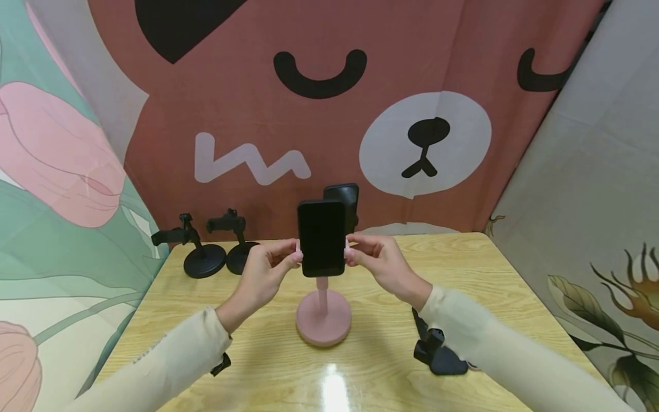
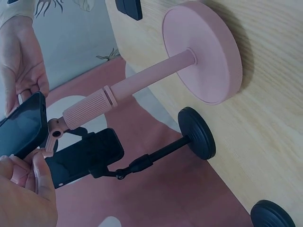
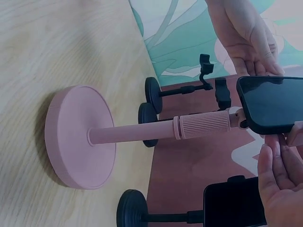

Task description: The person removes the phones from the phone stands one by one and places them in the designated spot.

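Observation:
A black smartphone (image 1: 322, 240) stands upright, dark screen toward me, in the clamp of a pink phone stand (image 1: 323, 320). My left hand (image 1: 262, 272) pinches the pink clamp arm at the phone's left edge between thumb and fingers. On the opposite edge, my right hand (image 1: 388, 266) pinches the other clamp arm the same way. The stand's round base rests on the table, and its ribbed collar (image 2: 90, 109) shows below the clamp in the left wrist view. The phone (image 3: 272, 104) hides most of the clamp from the right wrist view.
Behind the pink stand, another phone (image 1: 350, 197) sits in a black stand (image 2: 196, 132). Two black phone stands (image 1: 205, 261) (image 1: 239, 257) without phones stand at the back left of the wooden table (image 1: 257, 366). A black folded device (image 1: 443, 352) lies by my right forearm. Printed cloths hang around.

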The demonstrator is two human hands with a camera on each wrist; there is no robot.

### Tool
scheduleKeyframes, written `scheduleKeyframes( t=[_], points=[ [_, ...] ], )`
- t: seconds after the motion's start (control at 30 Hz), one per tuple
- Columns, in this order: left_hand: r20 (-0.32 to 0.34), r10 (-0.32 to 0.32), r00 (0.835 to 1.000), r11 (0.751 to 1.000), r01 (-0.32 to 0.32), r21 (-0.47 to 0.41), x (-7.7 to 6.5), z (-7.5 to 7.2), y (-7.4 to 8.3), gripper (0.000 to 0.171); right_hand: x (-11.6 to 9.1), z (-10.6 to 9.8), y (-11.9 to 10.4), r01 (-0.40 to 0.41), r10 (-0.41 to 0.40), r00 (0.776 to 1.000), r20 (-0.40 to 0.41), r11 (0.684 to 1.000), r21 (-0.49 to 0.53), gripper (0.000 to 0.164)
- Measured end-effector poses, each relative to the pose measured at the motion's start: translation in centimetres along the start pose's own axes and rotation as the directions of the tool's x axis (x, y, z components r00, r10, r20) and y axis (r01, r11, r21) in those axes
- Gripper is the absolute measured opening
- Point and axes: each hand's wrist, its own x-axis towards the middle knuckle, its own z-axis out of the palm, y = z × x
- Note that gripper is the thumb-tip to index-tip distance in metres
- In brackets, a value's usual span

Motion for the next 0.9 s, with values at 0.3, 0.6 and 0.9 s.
scheduleKeyframes(
  t=[0.3,0.6,0.9],
  points=[
    [0.008,0.003,1.000,1.000,-0.003,0.005,-0.3,0.1,-0.1,0.017,-0.2,-0.1,0.3,0.055,-0.055,0.998,0.025,0.998,0.009,0.035],
    [0.015,-0.027,1.000,1.000,0.027,0.011,-0.6,0.1,-0.1,0.018,-0.2,0.0,0.7,0.047,-0.049,0.998,0.051,0.998,0.039,0.035],
    [0.022,-0.035,0.999,0.999,0.034,0.010,-0.8,0.1,-0.5,0.017,-0.4,0.1,1.1,0.041,-0.042,0.997,0.058,0.999,0.022,0.036]
  ],
)
